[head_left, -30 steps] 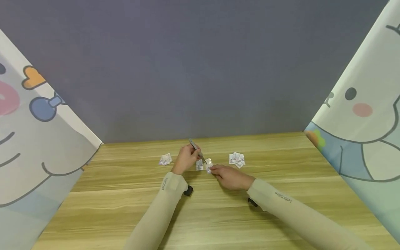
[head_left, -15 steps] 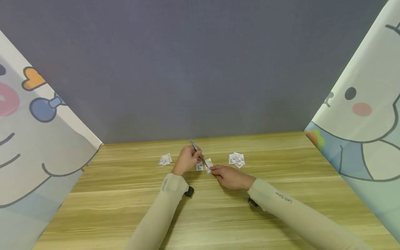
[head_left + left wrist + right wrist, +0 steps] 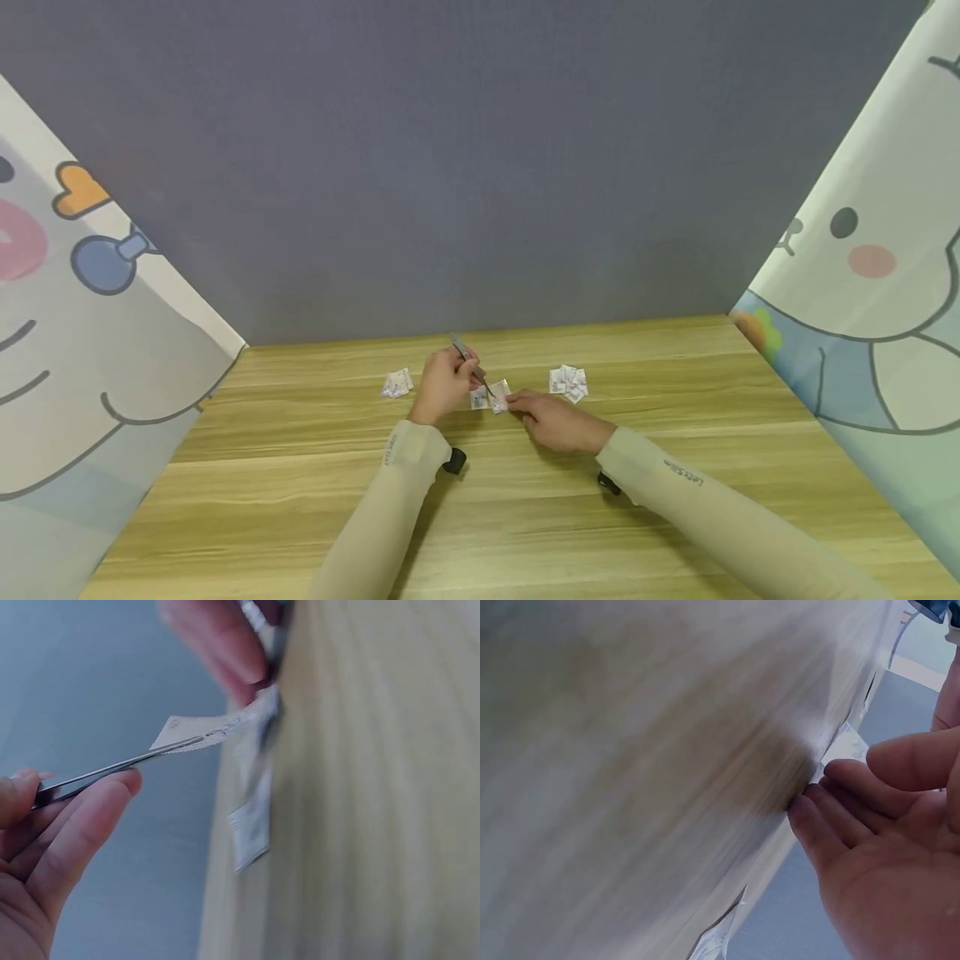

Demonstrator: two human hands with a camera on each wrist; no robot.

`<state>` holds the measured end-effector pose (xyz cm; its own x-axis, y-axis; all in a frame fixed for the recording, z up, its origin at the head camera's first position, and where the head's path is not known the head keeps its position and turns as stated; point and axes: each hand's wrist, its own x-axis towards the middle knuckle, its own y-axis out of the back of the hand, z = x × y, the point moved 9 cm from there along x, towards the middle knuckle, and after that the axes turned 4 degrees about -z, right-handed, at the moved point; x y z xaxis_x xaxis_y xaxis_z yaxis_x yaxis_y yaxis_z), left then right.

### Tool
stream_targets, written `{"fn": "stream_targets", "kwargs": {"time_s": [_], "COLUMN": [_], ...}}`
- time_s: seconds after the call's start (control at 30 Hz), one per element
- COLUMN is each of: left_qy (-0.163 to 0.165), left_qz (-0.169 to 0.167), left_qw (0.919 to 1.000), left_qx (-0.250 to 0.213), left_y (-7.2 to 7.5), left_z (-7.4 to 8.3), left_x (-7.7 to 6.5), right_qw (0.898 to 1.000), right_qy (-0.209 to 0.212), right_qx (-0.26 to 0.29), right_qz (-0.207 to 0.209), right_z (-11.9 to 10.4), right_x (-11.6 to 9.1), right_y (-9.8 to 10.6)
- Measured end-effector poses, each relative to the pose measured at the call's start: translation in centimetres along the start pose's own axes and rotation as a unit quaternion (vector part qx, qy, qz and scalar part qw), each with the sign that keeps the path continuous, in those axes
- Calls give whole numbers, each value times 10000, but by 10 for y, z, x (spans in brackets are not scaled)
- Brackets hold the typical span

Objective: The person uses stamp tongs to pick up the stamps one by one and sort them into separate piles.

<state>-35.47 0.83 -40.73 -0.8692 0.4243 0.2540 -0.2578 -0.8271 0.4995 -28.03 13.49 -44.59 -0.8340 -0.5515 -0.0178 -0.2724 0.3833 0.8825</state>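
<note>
My left hand (image 3: 442, 386) holds a pair of metal tweezers (image 3: 120, 766) between thumb and fingers. The tweezers' tips lie against a small white printed sachet (image 3: 176, 733) with a serrated edge; whether they pinch it I cannot tell. In the left wrist view that sachet is tilted up from the wooden table. My right hand (image 3: 558, 421) is at the sachet's right edge in the head view. In the right wrist view its fingers are loosely bent, with the thumb apart from them. Another sachet (image 3: 478, 399) lies just left of the first, partly behind my left hand.
A small pile of sachets (image 3: 397, 382) lies to the left on the table (image 3: 495, 525). Another overlapping pile (image 3: 569, 382) lies to the right of my hands. A grey panel (image 3: 480, 167) stands behind the table, and cartoon-printed panels (image 3: 862, 250) flank it.
The tweezers' tips shift slightly over the sachet. The sachet turns a little and comes up slightly from its earlier spot. My right fingertips move slightly away from the viewer and uncover more of it.
</note>
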Motion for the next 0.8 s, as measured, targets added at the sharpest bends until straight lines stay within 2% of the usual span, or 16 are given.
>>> {"fn": "stream_targets", "kwargs": {"time_s": [0.1, 0.33, 0.53, 0.8], "left_qy": [-35, 235, 228, 330], "left_qz": [69, 347, 383, 636], "left_qw": [10000, 9991, 9989, 9972], "left_qx": [-54, -18, -114, 215], "left_y": [11, 41, 60, 99], "left_z": [0, -3, -7, -23], "left_x": [-1, -7, -12, -21], "right_qw": [10000, 9997, 9996, 9996], "right_qy": [26, 29, 14, 106], "right_qx": [-66, -36, -27, -144], "right_qz": [-51, -221, -264, -220], "right_z": [-1, -4, -5, -4], "right_x": [0, -2, -5, -4], "right_y": [-1, -3, -3, -6]}}
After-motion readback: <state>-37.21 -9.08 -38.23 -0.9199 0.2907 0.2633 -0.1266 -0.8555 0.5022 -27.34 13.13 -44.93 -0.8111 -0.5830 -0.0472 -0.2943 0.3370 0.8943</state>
